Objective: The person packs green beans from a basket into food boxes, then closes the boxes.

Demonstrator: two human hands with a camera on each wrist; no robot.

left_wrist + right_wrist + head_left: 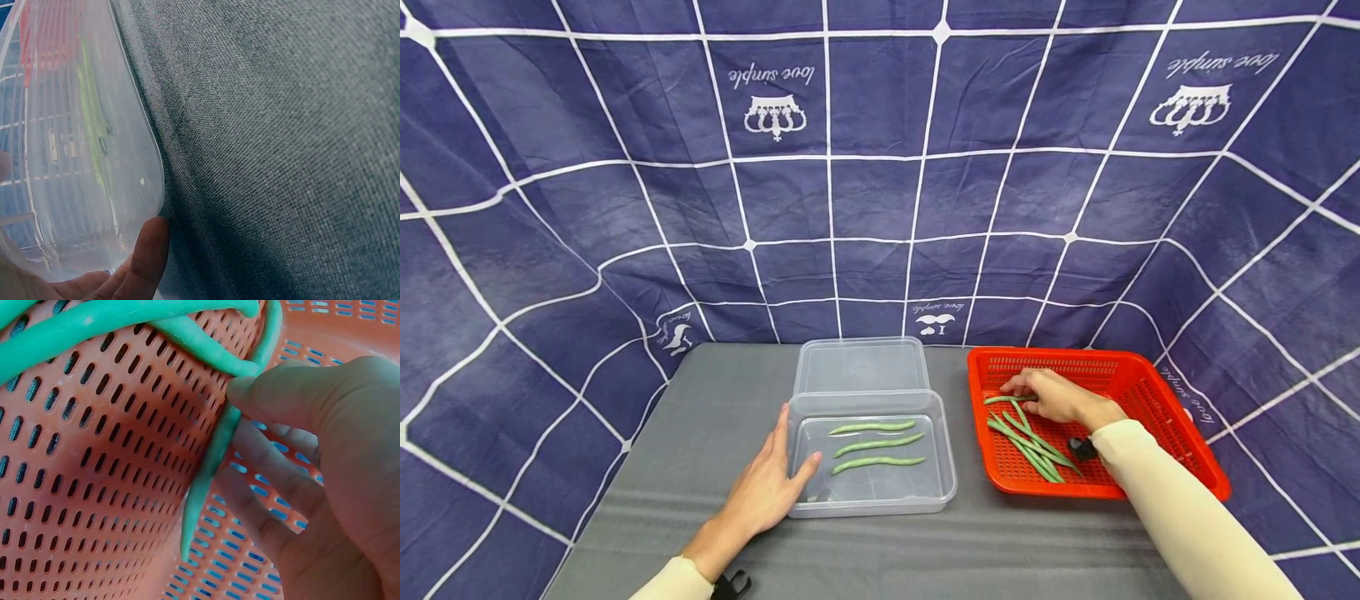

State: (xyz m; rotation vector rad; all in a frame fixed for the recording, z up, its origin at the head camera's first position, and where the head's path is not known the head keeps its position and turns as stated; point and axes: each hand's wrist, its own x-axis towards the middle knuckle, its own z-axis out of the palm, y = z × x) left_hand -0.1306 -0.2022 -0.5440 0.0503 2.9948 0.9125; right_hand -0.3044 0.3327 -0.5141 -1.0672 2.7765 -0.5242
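My left hand (767,483) holds the left end of a clear plastic box (880,506), thumb over the rim and fingers along the outside wall. Three green beans (880,462) lie side by side, apart, on the box's floor. Inside a red basket (1180,417), my right hand (1060,396) pinches one green bean (215,447) between thumb and fingers, as the right wrist view shows; its tip points downward there. More green beans (1037,454) lie in a loose pile in the basket's left part, just below that hand.
A clear lid-like plastic piece (861,367) lies directly behind the box. Grey cloth (715,375) covers the table. A blue curtain with white lines (880,200) hangs at the back and both sides.
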